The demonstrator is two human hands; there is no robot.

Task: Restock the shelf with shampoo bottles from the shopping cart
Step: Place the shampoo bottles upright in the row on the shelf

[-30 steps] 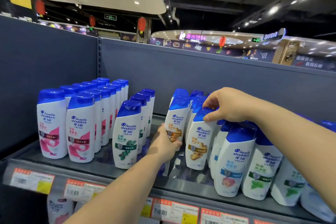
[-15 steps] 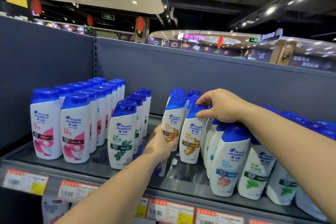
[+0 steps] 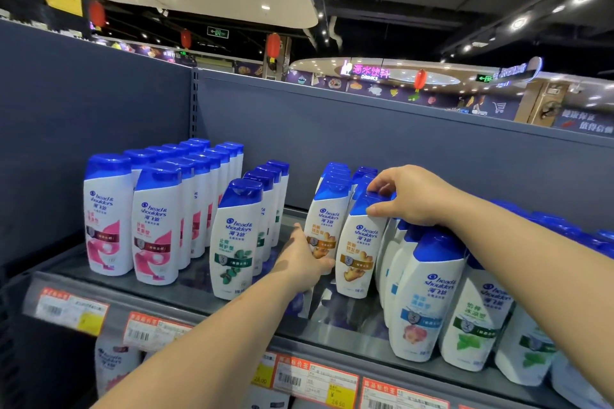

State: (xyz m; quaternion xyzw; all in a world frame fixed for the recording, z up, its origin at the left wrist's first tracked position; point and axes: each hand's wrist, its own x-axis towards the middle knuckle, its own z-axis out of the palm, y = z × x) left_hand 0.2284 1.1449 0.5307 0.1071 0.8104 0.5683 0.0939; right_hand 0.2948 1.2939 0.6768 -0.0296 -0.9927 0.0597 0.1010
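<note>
Right hand [image 3: 410, 196] pinches blue cap of front white plastic ginger-label shampoo bottle [image 3: 357, 249], tilted on grey metal shelf [image 3: 186, 289]. Left hand [image 3: 304, 257], at bottle's 8 o'clock, wraps neighbouring ginger-label bottle [image 3: 324, 226].

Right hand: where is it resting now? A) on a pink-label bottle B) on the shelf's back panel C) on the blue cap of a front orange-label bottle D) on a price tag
C: the right hand has its fingers over the blue cap of the front orange-label bottle.
</note>
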